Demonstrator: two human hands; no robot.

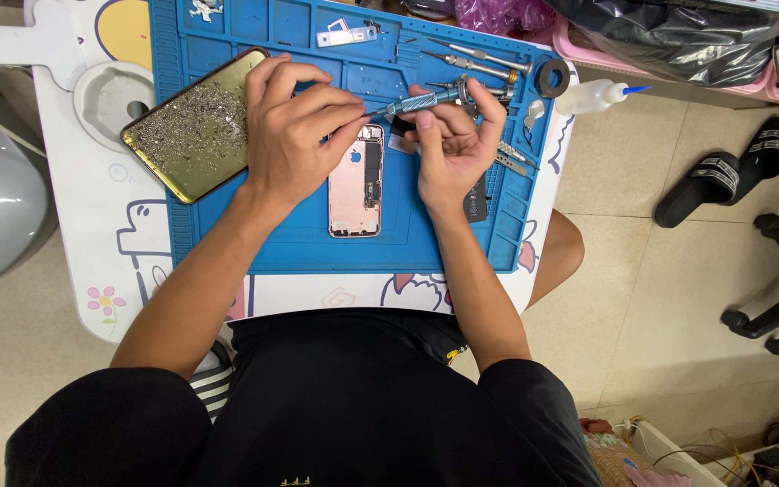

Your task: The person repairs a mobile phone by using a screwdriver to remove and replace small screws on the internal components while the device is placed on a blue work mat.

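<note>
A person in black clothes sits at a small white table (74, 225), working over a blue mat (462, 234) that covers most of its top. Both hands are closed on a slim blue screwdriver (412, 102) held nearly level above the mat: the right hand (457, 149) grips the handle end between thumb and curled fingers, while the left hand (295, 126) pinches the tip end. Just under the hands, in the middle of the mat, lies an opened pink phone (355, 194), back shell up, its upper edge partly hidden by the fingers. At the mat's left edge rests a gold tray (189, 131) strewn with tiny screws. More screwdrivers (475, 59) lie along the mat's top right, beside a black ring (553, 78) and a small white bottle (592, 96) with a blue nozzle. Black sandals (723, 176) sit on the tiled floor well apart.
</note>
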